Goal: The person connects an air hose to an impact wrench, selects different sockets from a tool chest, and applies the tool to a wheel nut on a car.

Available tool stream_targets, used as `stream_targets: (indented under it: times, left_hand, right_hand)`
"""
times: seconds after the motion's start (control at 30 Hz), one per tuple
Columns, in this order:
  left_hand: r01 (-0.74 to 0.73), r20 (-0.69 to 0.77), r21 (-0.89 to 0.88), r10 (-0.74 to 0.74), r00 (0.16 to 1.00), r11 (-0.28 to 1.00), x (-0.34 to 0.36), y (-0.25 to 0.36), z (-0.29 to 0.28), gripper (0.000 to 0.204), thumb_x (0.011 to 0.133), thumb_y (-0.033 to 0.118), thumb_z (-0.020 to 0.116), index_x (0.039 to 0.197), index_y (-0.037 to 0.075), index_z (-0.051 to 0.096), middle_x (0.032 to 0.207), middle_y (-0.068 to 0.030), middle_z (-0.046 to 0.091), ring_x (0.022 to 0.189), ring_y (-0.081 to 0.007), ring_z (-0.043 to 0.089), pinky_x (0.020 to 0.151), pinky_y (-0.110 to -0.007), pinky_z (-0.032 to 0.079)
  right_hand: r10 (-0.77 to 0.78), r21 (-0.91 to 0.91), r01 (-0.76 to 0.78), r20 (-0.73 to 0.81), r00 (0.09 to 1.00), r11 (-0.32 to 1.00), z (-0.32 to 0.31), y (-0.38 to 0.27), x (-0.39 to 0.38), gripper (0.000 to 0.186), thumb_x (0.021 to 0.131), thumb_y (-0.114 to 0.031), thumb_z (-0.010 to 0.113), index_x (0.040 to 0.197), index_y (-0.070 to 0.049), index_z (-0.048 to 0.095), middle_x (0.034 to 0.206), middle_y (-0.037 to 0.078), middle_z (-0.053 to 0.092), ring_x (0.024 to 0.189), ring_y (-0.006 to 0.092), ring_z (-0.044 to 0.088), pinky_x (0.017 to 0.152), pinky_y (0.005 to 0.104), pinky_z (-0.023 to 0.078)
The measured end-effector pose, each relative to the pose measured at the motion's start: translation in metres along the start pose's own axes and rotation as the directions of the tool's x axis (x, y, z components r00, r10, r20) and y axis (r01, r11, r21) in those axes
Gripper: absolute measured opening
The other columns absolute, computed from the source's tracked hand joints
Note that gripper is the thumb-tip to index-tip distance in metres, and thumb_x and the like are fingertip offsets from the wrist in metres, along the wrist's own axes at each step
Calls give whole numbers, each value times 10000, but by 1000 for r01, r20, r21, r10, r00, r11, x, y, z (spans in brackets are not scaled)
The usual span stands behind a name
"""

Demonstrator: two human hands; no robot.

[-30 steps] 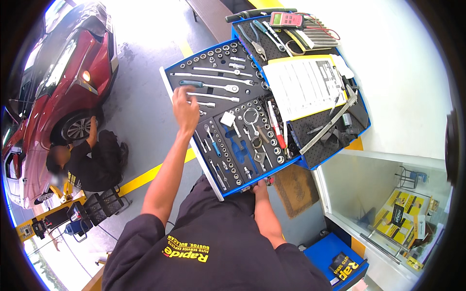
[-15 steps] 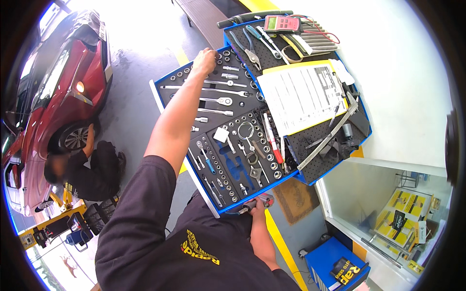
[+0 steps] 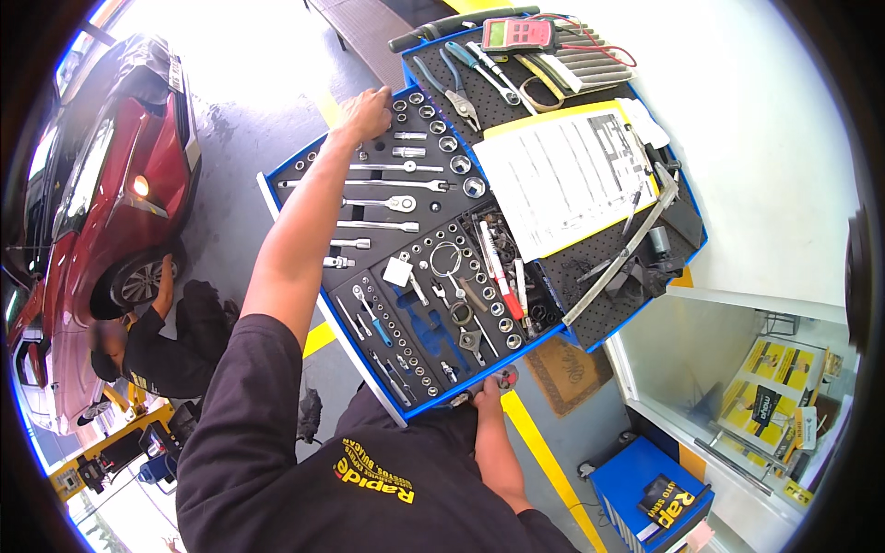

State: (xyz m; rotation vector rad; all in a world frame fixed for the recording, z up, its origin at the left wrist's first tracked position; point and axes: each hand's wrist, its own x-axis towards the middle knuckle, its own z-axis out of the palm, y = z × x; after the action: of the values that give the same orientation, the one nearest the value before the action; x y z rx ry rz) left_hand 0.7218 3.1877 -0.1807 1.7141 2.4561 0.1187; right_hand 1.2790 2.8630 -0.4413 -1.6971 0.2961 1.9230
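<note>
My left hand [image 3: 367,114] has its fingers curled at the upper sockets [image 3: 417,99] in the open tool drawer's foam insert [image 3: 358,263], on the upper left; whatever is between them is hidden. My right hand [image 3: 484,394] grips a red-and-black tool [image 3: 503,378] just under the drawer's front corner, its shape partly hidden. The drawer holds ratchets [image 3: 395,203], extension bars and rows of sockets. Beside it a clipboard with papers [image 3: 562,175], pliers [image 3: 454,92], a pink handheld meter [image 3: 516,33] and a long metal strip [image 3: 608,263] lie on the tool cart's top.
A co-worker [image 3: 157,341] crouches at the front wheel [image 3: 138,275] of a red car [image 3: 120,147] on the left, beside yellow equipment [image 3: 101,461]. A bench [image 3: 369,23] stands behind the cart. At the right are a white wall, a glass panel and a blue cabinet [image 3: 636,470].
My left hand has moved from the drawer's middle up to its top sockets, then slightly left. The cart appears shifted down-left in view. My right hand and its red tool show more below the drawer.
</note>
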Motion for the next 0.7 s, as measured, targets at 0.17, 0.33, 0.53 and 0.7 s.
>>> stream_targets:
  times: [0.17, 0.33, 0.53, 0.7]
  left_hand:
    - [-58, -9, -61, 57, 998, 996, 8, 1, 13, 394, 895, 222, 696, 1263, 121, 600, 1163, -141, 621, 1109, -346, 636, 949, -437, 525]
    - [57, -49, -61, -60, 997, 996, 23, 7, 30, 352, 839, 120, 738, 1162, 20, 641, 1168, -170, 622, 1092, -354, 645, 925, -442, 540]
    - [-32, -174, 50, 40, 984, 998, 27, 23, 38, 129, 863, 70, 636, 947, -17, 681, 1161, -209, 574, 1104, -389, 600, 923, -473, 514]
    - [5, -330, -72, -28, 943, 997, 7, 19, 48, 230, 863, 44, 660, 1047, -87, 615, 1190, -174, 521, 1146, -352, 563, 968, -438, 527]
  right_hand:
    - [34, -47, -21, 278, 960, 999, -23, 7, 46, 464, 1053, -301, 453, 1422, -19, 467, 1387, 159, 561, 1260, 314, 565, 1060, 480, 475]
    - [-38, -73, 72, 386, 922, 995, -9, 0, 25, 517, 1065, -307, 441, 1477, 4, 405, 1457, 134, 513, 1322, 290, 521, 1117, 443, 430]
    - [22, 29, -34, 354, 935, 999, -16, -5, 39, 480, 1044, -301, 521, 1437, -30, 470, 1432, 142, 540, 1288, 303, 553, 1086, 508, 468]
    - [-97, -30, 116, 365, 926, 993, -2, -8, 9, 442, 1046, -270, 451, 1409, -21, 495, 1347, 142, 600, 1235, 321, 587, 1042, 474, 496]
